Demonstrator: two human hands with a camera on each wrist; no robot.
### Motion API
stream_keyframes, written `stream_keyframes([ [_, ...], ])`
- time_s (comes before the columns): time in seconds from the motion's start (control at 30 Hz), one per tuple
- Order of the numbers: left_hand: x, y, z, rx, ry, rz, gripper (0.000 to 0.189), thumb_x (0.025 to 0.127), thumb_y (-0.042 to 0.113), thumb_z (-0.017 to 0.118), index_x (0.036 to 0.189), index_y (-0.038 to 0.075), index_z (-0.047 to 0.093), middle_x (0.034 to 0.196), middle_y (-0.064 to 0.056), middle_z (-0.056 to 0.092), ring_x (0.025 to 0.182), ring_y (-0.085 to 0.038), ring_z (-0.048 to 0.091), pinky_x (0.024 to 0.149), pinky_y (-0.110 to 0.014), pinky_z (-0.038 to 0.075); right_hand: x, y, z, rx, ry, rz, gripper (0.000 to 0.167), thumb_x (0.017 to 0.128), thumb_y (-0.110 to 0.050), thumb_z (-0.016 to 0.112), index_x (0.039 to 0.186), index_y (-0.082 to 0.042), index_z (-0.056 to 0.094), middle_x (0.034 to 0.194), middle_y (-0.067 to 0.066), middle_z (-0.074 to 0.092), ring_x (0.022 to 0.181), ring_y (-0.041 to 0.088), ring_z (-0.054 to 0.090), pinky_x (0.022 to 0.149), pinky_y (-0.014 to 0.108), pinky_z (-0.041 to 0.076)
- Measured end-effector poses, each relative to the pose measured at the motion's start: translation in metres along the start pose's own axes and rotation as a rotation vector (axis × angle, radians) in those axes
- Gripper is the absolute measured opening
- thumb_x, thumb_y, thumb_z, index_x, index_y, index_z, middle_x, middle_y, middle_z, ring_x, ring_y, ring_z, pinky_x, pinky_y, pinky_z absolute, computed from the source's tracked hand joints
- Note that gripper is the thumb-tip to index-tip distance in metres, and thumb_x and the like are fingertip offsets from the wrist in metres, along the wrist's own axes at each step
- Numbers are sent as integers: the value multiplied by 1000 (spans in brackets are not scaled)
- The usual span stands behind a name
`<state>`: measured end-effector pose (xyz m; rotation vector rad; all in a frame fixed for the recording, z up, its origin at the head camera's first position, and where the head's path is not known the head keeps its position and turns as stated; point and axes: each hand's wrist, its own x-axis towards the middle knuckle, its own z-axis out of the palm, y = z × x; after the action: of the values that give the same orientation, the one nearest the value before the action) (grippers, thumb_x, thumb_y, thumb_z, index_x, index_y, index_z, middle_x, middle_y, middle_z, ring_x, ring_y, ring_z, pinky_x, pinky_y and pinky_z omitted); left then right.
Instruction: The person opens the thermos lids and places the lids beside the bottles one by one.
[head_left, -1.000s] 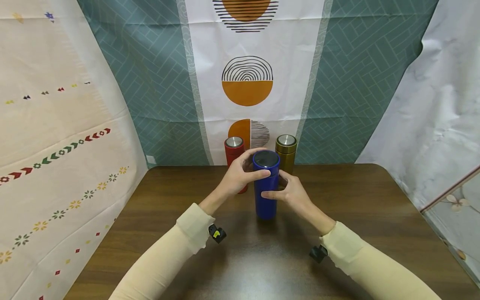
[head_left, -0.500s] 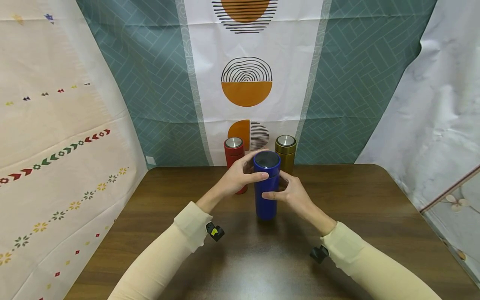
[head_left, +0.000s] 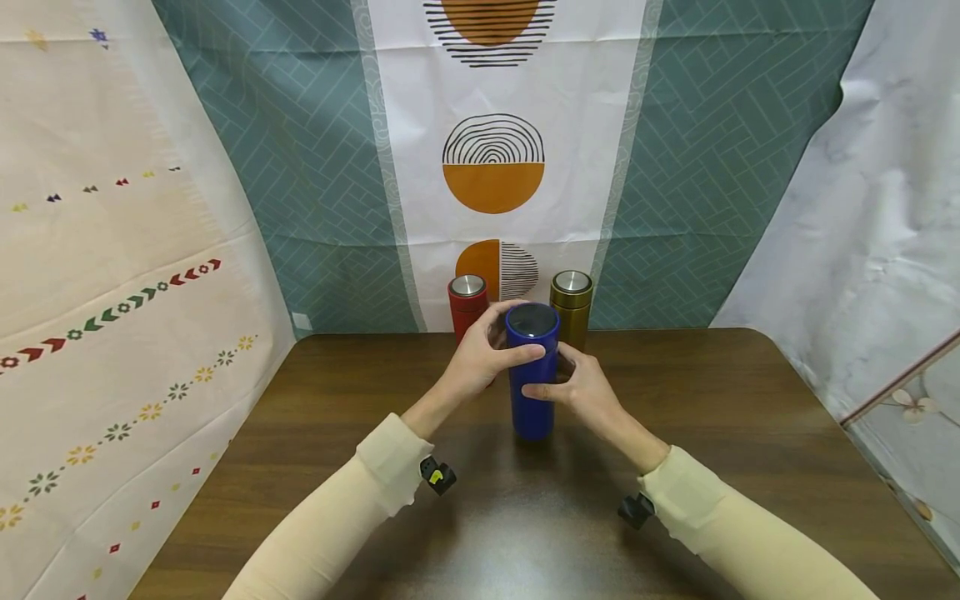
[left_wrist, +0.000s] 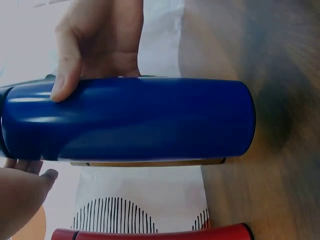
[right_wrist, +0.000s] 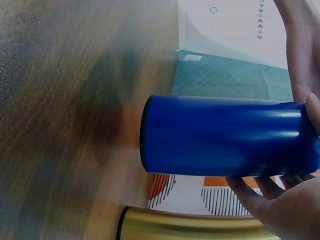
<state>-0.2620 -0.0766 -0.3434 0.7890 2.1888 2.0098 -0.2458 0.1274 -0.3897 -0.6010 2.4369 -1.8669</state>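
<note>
A blue thermos flask (head_left: 532, 412) with a dark-topped lid stands upright in the middle of the head view. My left hand (head_left: 474, 354) grips it around the lid, thumb across the front and fingers behind. Lower down, my right hand (head_left: 591, 390) holds the body from the right side, its thumb on the front. Both wrist views show the flask body side-on; in the left one, the right thumb lies on the blue surface (left_wrist: 160, 117) just below the lid end. The flask's base is close over the table, a dark shadow around it.
Behind the blue flask stand a red thermos flask (head_left: 465, 304) on the left, partly hidden by the left hand, and a gold one (head_left: 573, 317) on the right. The brown wooden table (head_left: 360, 375) ends at a patterned cloth hanging (head_left: 585, 167).
My left hand and forearm shift slightly right, the thumb reaching a little further across the lid. The right hand and the flask stay nearly in place.
</note>
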Motion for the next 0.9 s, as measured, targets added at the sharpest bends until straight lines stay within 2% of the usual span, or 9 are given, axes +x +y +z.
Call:
stream_keyframes([
  [0.2, 2, 2, -9, -12, -121, -1, 73, 95, 24, 76, 159, 17, 40, 152, -8, 52, 140, -27, 53, 116, -49, 41, 0, 0, -2, 11, -16, 1, 72, 84, -26, 88, 147, -10, 57, 134, 12, 69, 120, 33, 68, 101, 54, 54],
  [0.3, 4, 3, -11, 6, -152, 6, 73, 95, 23, 74, 160, 16, 41, 155, -6, 50, 141, -28, 52, 116, -52, 41, -1, 0, -3, 31, -34, -3, 72, 85, -24, 87, 148, -9, 55, 135, 13, 68, 122, 34, 67, 101, 54, 54],
  [0.47, 5, 4, -11, 18, -138, 17, 66, 95, 19, 73, 156, 18, 47, 154, -1, 51, 139, -27, 53, 116, -52, 41, -1, 1, -2, 36, -36, 5, 72, 85, -23, 87, 148, -10, 55, 135, 12, 68, 122, 34, 67, 101, 54, 54],
  [0.6, 4, 2, -7, -6, -94, 22, 66, 94, 18, 75, 154, 16, 48, 148, -4, 57, 135, -27, 57, 113, -50, 44, 0, 1, -1, 9, -14, 3, 72, 84, -25, 88, 147, -11, 56, 133, 12, 69, 119, 34, 68, 100, 54, 55],
  [0.73, 2, 3, -3, -10, -49, 20, 67, 94, 15, 76, 153, 13, 45, 147, -6, 56, 137, -25, 55, 116, -47, 43, 0, 1, 0, -8, 0, 2, 74, 83, -25, 88, 148, -10, 56, 133, 13, 69, 119, 34, 68, 100, 54, 55],
  [0.8, 2, 3, -3, -8, -49, 14, 67, 94, 14, 75, 153, 14, 43, 149, -6, 54, 139, -23, 53, 117, -46, 41, 1, 0, 1, -7, 6, 11, 74, 83, -25, 89, 148, -11, 56, 133, 12, 70, 118, 34, 69, 100, 53, 55],
  [0.9, 2, 3, -6, -18, -88, 12, 70, 95, 17, 75, 156, 16, 40, 151, -7, 52, 141, -25, 52, 118, -48, 39, 1, 0, 1, -8, 12, 21, 73, 83, -26, 89, 147, -11, 57, 134, 12, 69, 118, 33, 69, 100, 53, 55],
])
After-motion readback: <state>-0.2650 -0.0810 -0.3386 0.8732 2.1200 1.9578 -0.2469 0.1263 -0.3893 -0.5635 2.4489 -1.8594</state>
